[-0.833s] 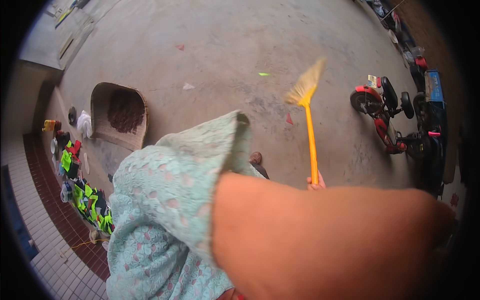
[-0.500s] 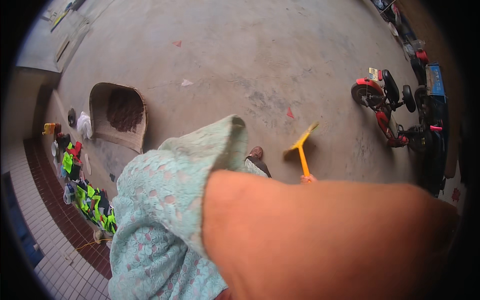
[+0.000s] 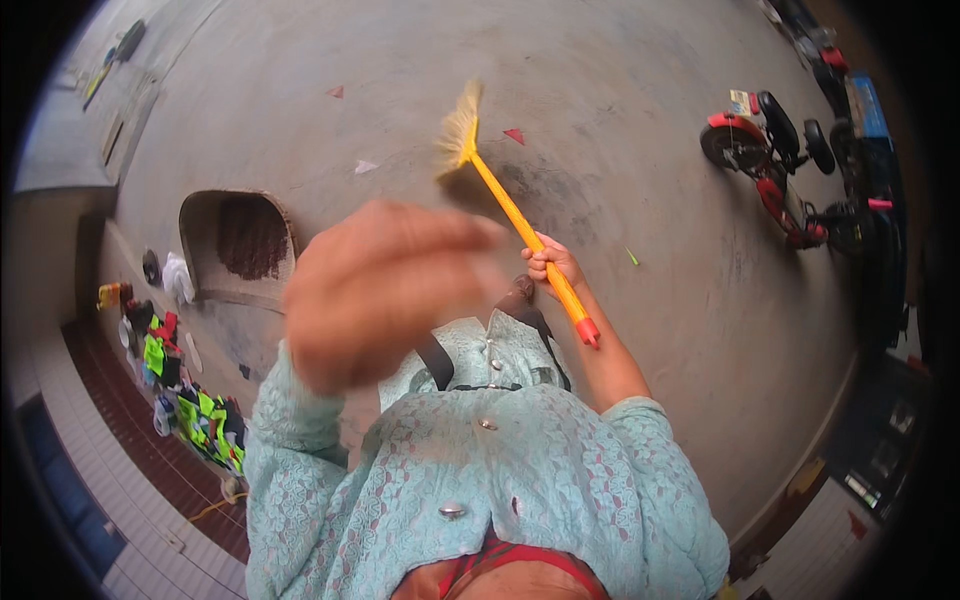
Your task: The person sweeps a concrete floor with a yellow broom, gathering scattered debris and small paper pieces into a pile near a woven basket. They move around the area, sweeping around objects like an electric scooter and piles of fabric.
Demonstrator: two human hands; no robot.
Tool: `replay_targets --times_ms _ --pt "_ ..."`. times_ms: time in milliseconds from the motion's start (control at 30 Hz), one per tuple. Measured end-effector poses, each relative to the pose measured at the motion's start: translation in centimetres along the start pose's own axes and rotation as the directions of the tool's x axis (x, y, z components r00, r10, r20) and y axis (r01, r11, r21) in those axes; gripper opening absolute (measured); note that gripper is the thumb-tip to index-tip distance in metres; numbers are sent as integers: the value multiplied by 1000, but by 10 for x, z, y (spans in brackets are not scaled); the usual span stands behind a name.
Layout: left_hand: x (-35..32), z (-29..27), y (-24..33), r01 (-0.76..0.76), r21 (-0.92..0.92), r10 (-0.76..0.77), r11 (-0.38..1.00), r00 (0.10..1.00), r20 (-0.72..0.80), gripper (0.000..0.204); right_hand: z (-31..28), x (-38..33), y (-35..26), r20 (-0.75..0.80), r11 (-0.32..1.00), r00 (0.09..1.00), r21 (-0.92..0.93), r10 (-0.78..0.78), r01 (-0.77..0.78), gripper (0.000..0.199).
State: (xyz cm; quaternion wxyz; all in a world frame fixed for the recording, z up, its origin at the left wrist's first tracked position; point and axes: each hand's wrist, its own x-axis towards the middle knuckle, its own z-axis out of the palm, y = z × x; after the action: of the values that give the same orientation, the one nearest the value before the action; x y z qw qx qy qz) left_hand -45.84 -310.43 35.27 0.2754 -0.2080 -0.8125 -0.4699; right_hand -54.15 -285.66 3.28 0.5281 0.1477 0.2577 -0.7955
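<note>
My right hand (image 3: pixel 553 262) is wrapped round the orange-yellow handle of a broom (image 3: pixel 510 205), near its red end cap. The broom's pale yellow bristles point away from me, at or just above the concrete floor. My left hand (image 3: pixel 385 290) is raised close to the camera, in front of my chest and to the left of the broom handle. Motion smears its fingers, so their grip is not clear. Red scraps (image 3: pixel 513 136) and a white scrap (image 3: pixel 366 167) lie on the floor near the bristles.
A woven scoop-shaped basket (image 3: pixel 200 230) with dark reddish-brown matter stands at the left. Bright green and dark cloths (image 3: pixel 205 420) lie along the tiled step (image 3: pixel 130 430). A red and black electric scooter (image 3: pixel 770 180) is parked at the right. A small green piece (image 3: pixel 633 257) lies nearby.
The broom has swung left and farther from me, held in my right hand. A bare arm that covered much of the view has dropped away, and my left hand now shows close up.
</note>
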Motion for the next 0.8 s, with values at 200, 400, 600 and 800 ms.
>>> replay_targets --times_ms 200,400,600,800 --pt "-182 22 -121 764 252 -786 594 618 -22 17 32 -113 -11 -119 923 966 -343 -228 176 72" --pt "-401 44 -144 907 414 -989 84 26 144 25 25 -223 -5 -344 865 830 -412 -439 287 73" --pt "-407 49 -121 954 177 -947 -243 -272 170 28 -44 -260 -17 -600 851 629 -481 -494 211 61" --pt "-387 43 -120 967 -103 -972 -234 -229 60 29 -140 -223 -67 -771 918 539 -398 -340 9 11"
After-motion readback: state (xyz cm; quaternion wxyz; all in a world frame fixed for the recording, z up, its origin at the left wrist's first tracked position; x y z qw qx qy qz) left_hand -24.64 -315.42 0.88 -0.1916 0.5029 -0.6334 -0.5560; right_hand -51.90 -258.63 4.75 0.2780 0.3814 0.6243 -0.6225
